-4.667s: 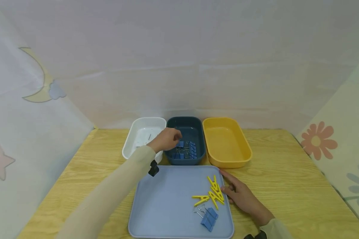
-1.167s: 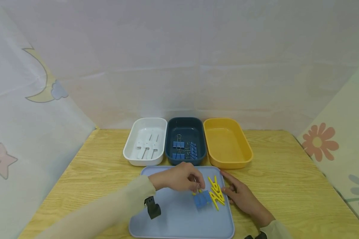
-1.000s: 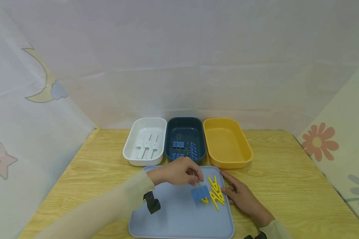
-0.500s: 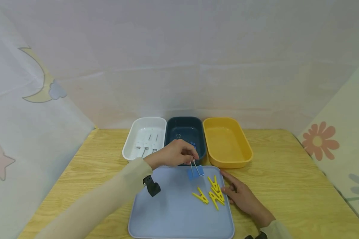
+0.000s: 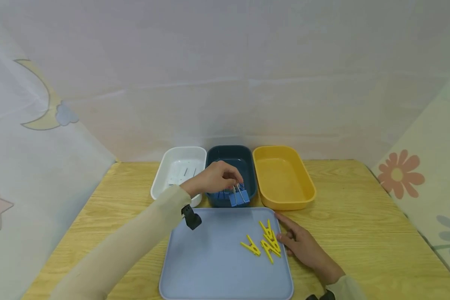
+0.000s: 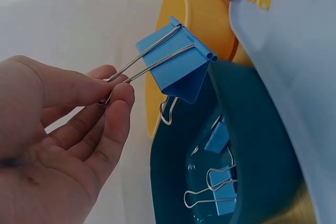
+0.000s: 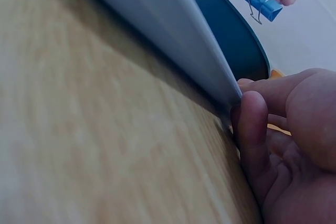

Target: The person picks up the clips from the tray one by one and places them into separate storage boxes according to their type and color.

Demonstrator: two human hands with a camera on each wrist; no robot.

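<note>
My left hand (image 5: 215, 177) pinches the wire handles of a large blue binder clip (image 5: 239, 198) between thumb and fingers. The clip hangs at the near side of the dark teal bin (image 5: 232, 151), its body overlapping the near rim in the head view. Inside this bin lie smaller blue binder clips (image 6: 223, 190), partly hidden by my hand in the head view. My right hand (image 5: 303, 246) grips the right edge of the pale blue tray (image 5: 210, 258), thumb over the rim. On the tray, near that hand, lie several yellow clothespins (image 5: 270, 241).
Left of the teal bin stands a white bin (image 5: 183, 151) holding white pieces with metal pins, partly covered by my forearm. A yellow bin (image 5: 283, 177) stands to the right. All three line up behind the tray on the wooden table (image 5: 360, 216), before a fabric backdrop (image 5: 225, 104).
My left hand returned from the teal bin, picked up the large binder clip from the tray, and carried it back to that bin. One clothespin shifted. The right hand stayed on the tray edge.
</note>
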